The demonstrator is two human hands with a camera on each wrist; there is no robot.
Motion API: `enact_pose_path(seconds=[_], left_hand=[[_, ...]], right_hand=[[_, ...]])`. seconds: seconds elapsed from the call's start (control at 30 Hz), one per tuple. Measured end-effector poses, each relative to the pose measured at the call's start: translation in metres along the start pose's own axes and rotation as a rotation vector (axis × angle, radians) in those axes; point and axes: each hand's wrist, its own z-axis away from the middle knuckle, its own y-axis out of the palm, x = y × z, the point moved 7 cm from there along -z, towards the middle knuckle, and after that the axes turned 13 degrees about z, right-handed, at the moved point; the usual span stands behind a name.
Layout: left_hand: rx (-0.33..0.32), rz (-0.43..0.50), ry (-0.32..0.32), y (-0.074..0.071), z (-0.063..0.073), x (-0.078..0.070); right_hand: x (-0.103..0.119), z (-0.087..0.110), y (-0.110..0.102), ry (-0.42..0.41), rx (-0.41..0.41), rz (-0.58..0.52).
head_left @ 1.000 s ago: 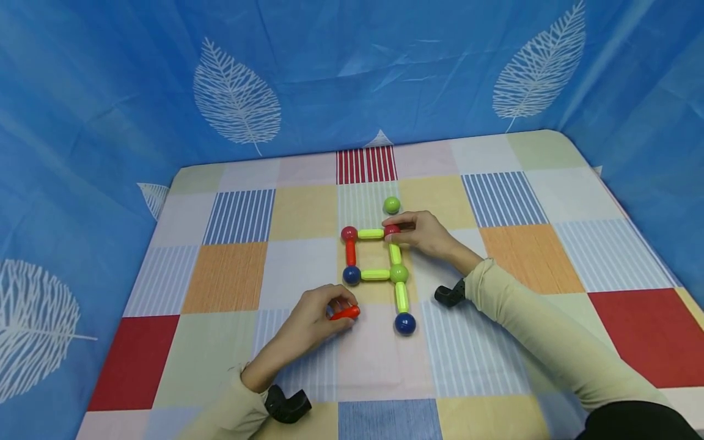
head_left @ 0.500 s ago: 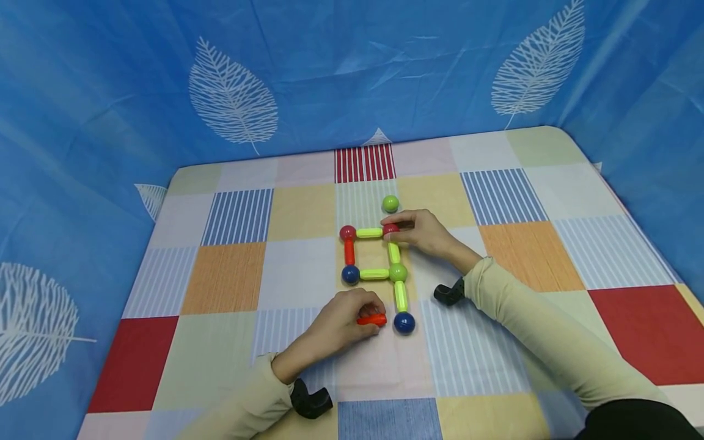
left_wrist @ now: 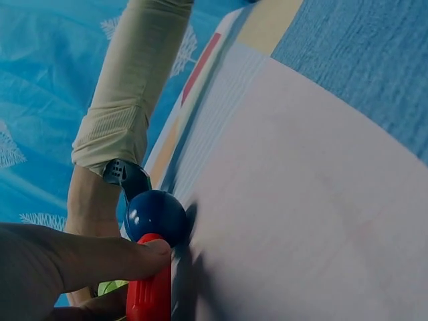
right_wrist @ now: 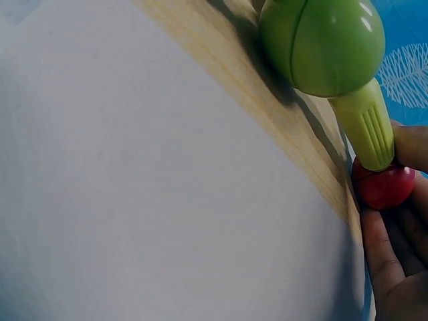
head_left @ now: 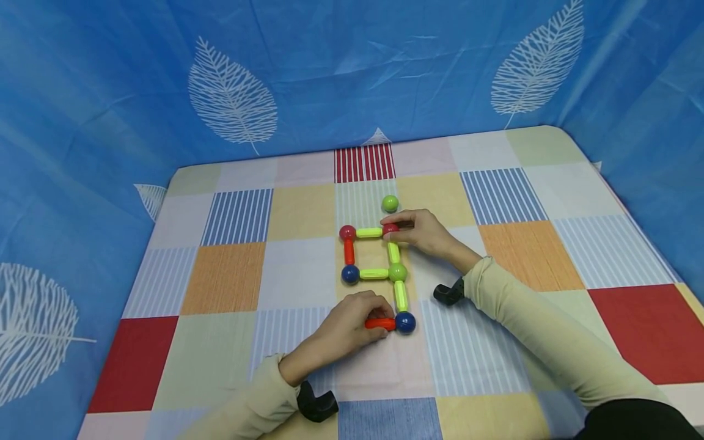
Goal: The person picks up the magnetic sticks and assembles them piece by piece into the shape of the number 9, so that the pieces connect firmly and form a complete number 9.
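My left hand point(head_left: 357, 321) pinches a red rod point(left_wrist: 150, 294) between thumb and fingers. One end of the rod meets the near blue ball point(head_left: 405, 322). At the far right corner of the joined rods and balls, my right hand point(head_left: 426, 233) grips a red ball point(right_wrist: 386, 187) with thumb and fingers. A yellow-green rod point(right_wrist: 368, 127) runs from that ball to a green ball point(head_left: 398, 272), and another yellow-green rod point(head_left: 401, 296) links this to the near blue ball. The square's left side has a red ball point(head_left: 348, 233), a red rod point(head_left: 349, 252) and a blue ball point(head_left: 350, 274).
A loose green ball point(head_left: 390, 203) lies just beyond the right hand. The table wears a patchwork cloth point(head_left: 225, 342), and blue curtains point(head_left: 341, 67) with white leaf prints stand behind and at the sides. Black wrist cameras sit on both wrists.
My left hand has moved right with the red rod, bringing its end to the near blue ball. My right hand stays on the red ball.
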Motion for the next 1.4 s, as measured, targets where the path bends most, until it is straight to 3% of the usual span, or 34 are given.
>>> enact_pose_path(seconds=[0.4, 0.67, 1.07, 1.13, 1.23, 1.4], left_hand=[[-0.014, -0.037, 0.014, -0.001, 0.000, 0.001], [-0.026, -0.015, -0.021, -0.002, 0.001, 0.003], [-0.024, -0.017, -0.020, -0.011, 0.004, 0.005], [-0.002, -0.023, -0.011, -0.019, 0.002, 0.000], [0.017, -0.044, 0.005, -0.042, -0.008, -0.012], [-0.044, -0.059, 0.026, -0.092, -0.052, -0.024]], right_hand=[[-0.001, -0.001, 0.000, 0.024, 0.002, -0.013], [-0.002, -0.003, 0.000, 0.028, 0.002, -0.009], [-0.002, -0.002, 0.000, 0.026, 0.004, -0.002], [-0.002, -0.003, 0.000, 0.024, 0.004, -0.004], [-0.002, -0.003, 0.000, 0.023, 0.006, -0.003], [-0.002, -0.001, 0.003, 0.014, 0.003, -0.011]])
